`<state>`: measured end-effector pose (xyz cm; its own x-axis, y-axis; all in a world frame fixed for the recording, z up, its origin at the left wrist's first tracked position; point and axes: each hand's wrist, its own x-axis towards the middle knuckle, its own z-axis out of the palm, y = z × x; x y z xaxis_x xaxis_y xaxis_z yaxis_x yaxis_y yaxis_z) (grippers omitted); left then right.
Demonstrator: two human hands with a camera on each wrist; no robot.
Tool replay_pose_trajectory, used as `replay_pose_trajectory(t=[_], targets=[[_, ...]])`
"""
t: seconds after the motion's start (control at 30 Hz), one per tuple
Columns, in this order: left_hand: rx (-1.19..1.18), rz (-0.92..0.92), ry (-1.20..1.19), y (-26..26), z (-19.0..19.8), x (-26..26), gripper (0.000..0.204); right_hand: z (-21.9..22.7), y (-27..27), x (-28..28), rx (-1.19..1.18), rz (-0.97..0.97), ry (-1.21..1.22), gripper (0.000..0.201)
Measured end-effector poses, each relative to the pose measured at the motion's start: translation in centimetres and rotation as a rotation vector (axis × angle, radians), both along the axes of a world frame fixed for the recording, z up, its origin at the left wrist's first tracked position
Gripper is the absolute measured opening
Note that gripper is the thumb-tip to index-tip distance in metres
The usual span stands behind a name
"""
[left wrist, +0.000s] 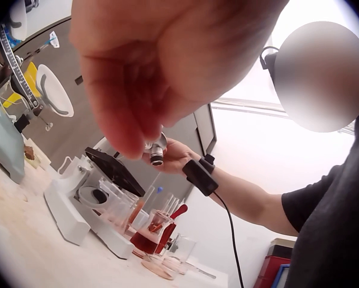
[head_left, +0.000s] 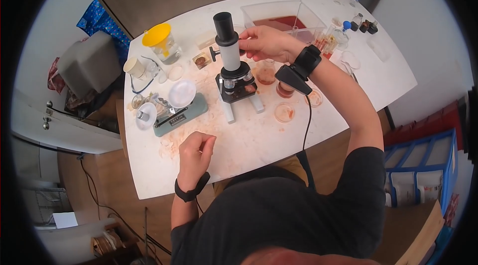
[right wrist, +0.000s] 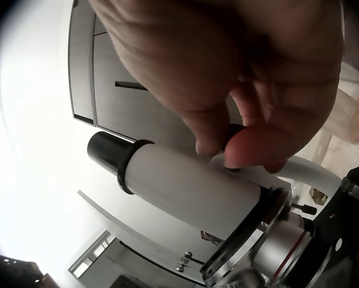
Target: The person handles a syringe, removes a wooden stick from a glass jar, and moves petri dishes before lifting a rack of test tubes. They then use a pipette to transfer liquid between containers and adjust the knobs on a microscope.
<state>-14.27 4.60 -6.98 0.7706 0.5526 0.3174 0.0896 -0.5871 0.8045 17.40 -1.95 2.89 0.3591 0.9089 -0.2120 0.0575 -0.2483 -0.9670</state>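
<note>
A white and black microscope point(head_left: 230, 57) stands upright on the white table. On its right side, my right hand point(head_left: 271, 44) pinches the dark focus knob point(right wrist: 234, 129) between thumb and fingers; the fingers cover most of the knob. The right wrist view shows the white tube point(right wrist: 185, 183) with its black eyepiece beside that hand point(right wrist: 227, 78). My left hand point(head_left: 195, 154), fingers loosely curled and holding nothing, hovers near the table's front edge. From the left wrist view, the black stage point(left wrist: 114, 171) appears below and beyond the left hand point(left wrist: 161, 66).
Left of the microscope are a green balance point(head_left: 183, 115) with white pans, a yellow funnel point(head_left: 157, 35) and a paper cup point(head_left: 133, 67). To its right stand a flask point(head_left: 266, 72), petri dishes point(head_left: 284, 112) and tubes. A clear bin point(head_left: 281, 16) sits behind. Reddish stains mark the table point(head_left: 298, 138).
</note>
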Motion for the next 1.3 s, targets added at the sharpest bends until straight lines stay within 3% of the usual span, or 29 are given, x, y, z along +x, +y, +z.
replay_pose_trajectory(t=[0.13,0.33,0.67,0.93,1.13,1.3], targets=[[0.033,-0.03,-0.019,0.3,-0.3,0.2,0.005,-0.5,-0.3,-0.2,0.12,0.022,-0.102,0.026],[0.002,-0.098,-0.096,2.5,2.5,2.5,0.022,-1.3,-0.3,-0.3,0.331,0.05,-0.636,0.028],[-0.458,-0.183,0.084,8.8,8.4,12.7,0.04,-1.9,-0.4,-1.8,0.393,-0.085,-1.129,0.027],[-0.409,-0.227,0.049,8.6,7.7,13.8,0.035,-2.2,-0.7,-2.1,0.426,-0.082,-1.36,0.028],[-0.4,-0.222,-0.007,8.5,7.3,14.0,0.026,-2.3,-0.8,-1.6,0.493,-0.081,-1.183,0.024],[-0.26,-0.241,-0.055,8.7,6.7,13.9,0.025,-1.3,-1.1,-1.0,0.433,-0.086,-0.687,0.015]])
